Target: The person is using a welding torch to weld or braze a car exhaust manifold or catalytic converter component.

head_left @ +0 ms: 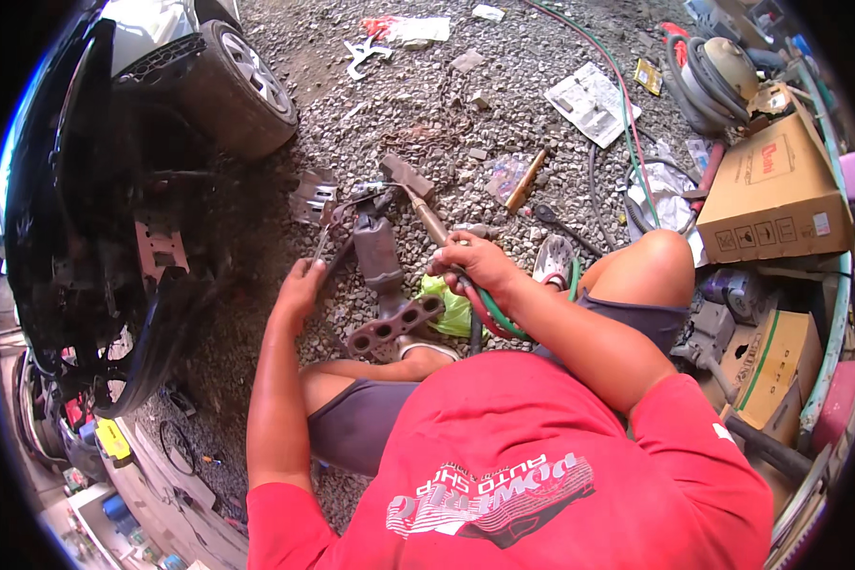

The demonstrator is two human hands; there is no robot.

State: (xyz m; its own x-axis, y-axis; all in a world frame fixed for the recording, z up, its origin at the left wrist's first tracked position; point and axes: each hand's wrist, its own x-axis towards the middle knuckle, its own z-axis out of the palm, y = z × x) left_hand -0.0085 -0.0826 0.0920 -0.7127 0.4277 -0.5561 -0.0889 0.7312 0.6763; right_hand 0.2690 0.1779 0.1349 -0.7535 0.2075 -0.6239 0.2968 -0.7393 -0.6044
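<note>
Thin tool (321, 247) in left fingers (304, 270), far end indistinct

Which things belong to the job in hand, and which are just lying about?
Apparently in use:
brass-coloured metal torch with red and green hoses, in right hand
slim silvery metal tool, in left hand
rusty brown metal exhaust part

Apparently lying about:
large brown cardboard box
white X-shaped piece
white printed sheet

Long dull-brass metal torch tube (428, 219); paired red and green rubber hoses (494, 317). Slim silver metal hand tool (321, 245). Rusty red-brown four-holed metal flange (395, 324), grey-brown cylindrical metal canister (378, 251). Crumpled lime-green plastic bag (453, 312). Red fabric T-shirt (579, 413), grey-white-black graphic. Tan rectangular cardboard box (779, 195), red and black print.
</note>
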